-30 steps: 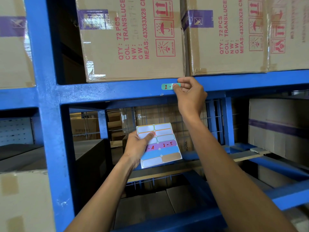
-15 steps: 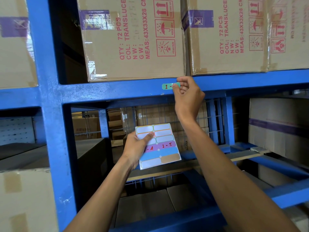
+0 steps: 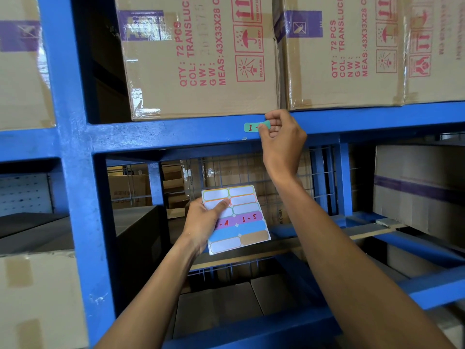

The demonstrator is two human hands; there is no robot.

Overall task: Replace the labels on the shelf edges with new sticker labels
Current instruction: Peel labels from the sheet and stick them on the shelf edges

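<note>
Sticker sheet (image 3: 236, 220), thin and floppy, sits low at centre, pinched in the left hand (image 3: 203, 222), thumb on top. Up right, the right hand (image 3: 281, 137) nips the green label (image 3: 253, 127) on the blue shelf edge (image 3: 176, 133); flimsy and tearable, probably best peeled from its end.

The right hand (image 3: 281, 139) covers the right end of the green label (image 3: 251, 127), so only "1 -" reads. On the sticker sheet (image 3: 241, 222), the left hand (image 3: 203, 222) hides the start of one purple label's writing. The cartons' (image 3: 201, 59) tops are cut off by the top edge.
</note>
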